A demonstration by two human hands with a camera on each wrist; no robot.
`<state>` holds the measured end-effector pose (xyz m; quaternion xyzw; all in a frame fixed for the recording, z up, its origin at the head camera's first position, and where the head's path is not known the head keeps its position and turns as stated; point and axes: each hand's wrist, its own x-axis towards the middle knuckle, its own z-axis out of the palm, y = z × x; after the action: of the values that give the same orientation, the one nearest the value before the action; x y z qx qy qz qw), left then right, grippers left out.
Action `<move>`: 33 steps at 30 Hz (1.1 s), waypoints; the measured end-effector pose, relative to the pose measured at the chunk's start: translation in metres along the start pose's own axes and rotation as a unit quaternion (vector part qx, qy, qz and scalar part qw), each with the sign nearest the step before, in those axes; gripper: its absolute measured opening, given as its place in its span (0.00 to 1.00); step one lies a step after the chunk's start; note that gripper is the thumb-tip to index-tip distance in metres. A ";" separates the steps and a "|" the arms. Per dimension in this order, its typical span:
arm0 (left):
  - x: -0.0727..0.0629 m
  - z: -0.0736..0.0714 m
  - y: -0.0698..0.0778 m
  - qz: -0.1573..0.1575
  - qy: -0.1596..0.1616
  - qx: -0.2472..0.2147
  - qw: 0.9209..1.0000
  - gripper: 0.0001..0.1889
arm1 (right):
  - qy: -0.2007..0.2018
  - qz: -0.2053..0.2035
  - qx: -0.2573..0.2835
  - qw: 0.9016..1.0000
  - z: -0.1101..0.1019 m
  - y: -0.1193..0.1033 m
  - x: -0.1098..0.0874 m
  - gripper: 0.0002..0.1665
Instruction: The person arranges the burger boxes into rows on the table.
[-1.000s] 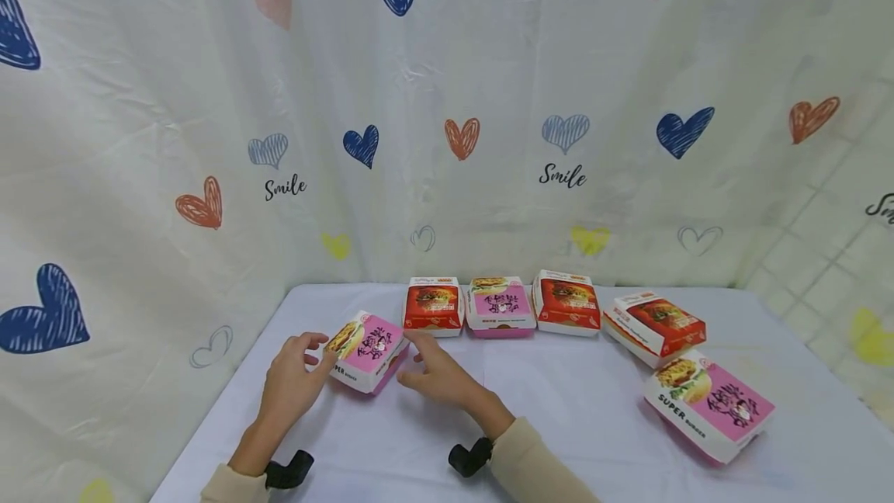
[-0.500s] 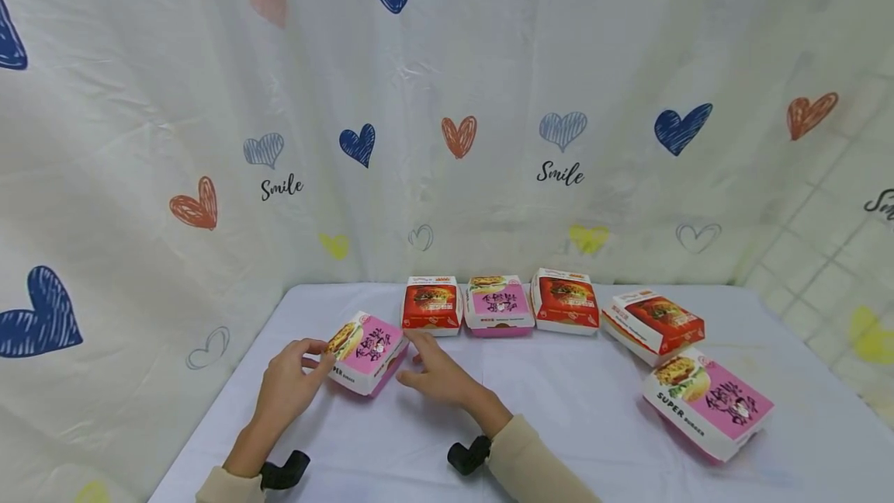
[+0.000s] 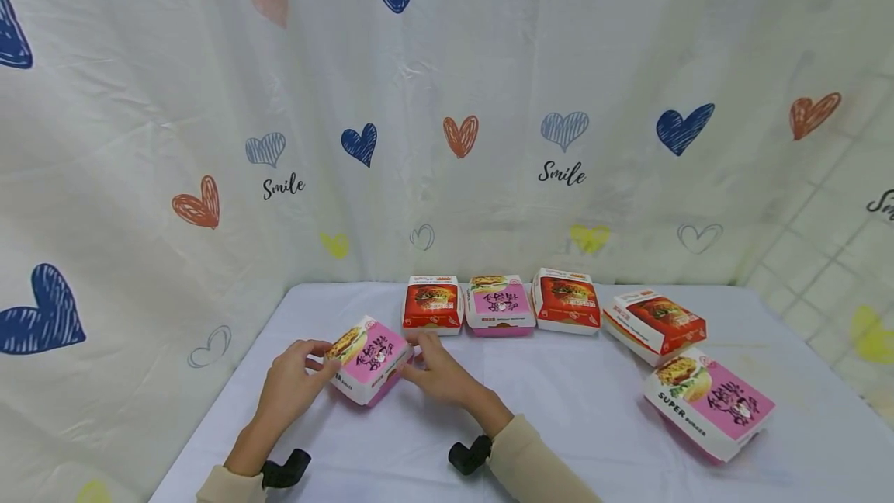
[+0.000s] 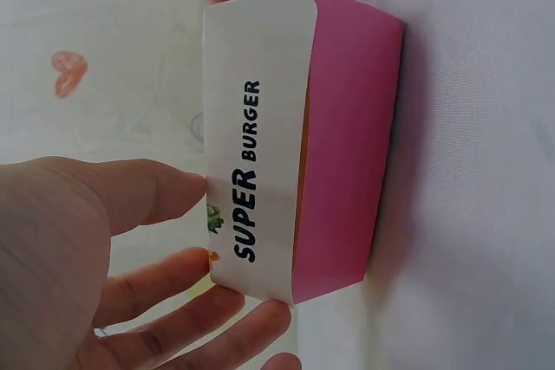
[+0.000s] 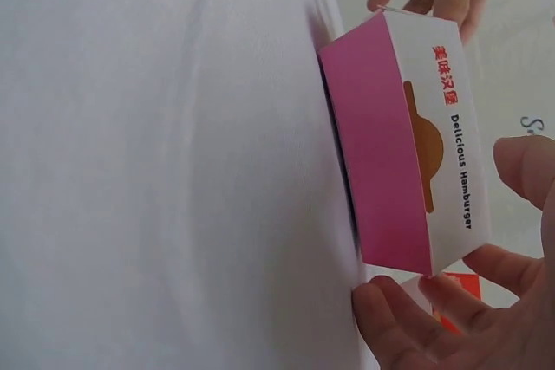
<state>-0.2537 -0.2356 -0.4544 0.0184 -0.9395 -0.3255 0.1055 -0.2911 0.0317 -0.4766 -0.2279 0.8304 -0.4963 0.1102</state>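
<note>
A pink and white burger box (image 3: 370,359) marked "SUPER BURGER" sits at an angle on the table between my two hands. My left hand (image 3: 289,383) holds its left end: in the left wrist view the thumb tip is at the lid's top edge and the fingertips press the side by a corner. My right hand (image 3: 443,371) is curved around the opposite end. In the right wrist view its fingers (image 5: 451,301) touch the box's far corner, and the thumb stands over the lid. The lid is closed, with its tab tucked in a slot.
Along the back of the white-covered table (image 3: 559,410) stand a red burger box (image 3: 433,305), a pink one (image 3: 500,305) and another red one (image 3: 567,301). To the right, a red box (image 3: 656,324) leans against a pink box (image 3: 708,404). A heart-print curtain (image 3: 489,99) hangs behind.
The burger box between my hands has shifted slightly right and toward me, against my right hand. Both hands have closed in on its ends. The other boxes stay in place.
</note>
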 end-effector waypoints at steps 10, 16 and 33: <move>0.002 0.005 -0.002 0.021 -0.015 -0.003 1.000 0.20 | 0.015 0.019 0.003 1.000 -0.003 -0.003 -0.002 0.21; 0.002 0.005 -0.001 0.029 -0.021 0.001 0.999 0.21 | 0.006 0.021 -0.008 1.000 -0.008 -0.002 -0.002 0.20; 0.000 0.009 0.003 0.055 -0.045 0.007 0.997 0.26 | -0.002 0.032 -0.035 0.999 -0.021 0.003 0.000 0.18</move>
<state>-0.2550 -0.2282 -0.4595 -0.0472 -0.9451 -0.3130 0.0809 -0.3008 0.0494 -0.4687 -0.2061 0.8541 -0.4625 0.1191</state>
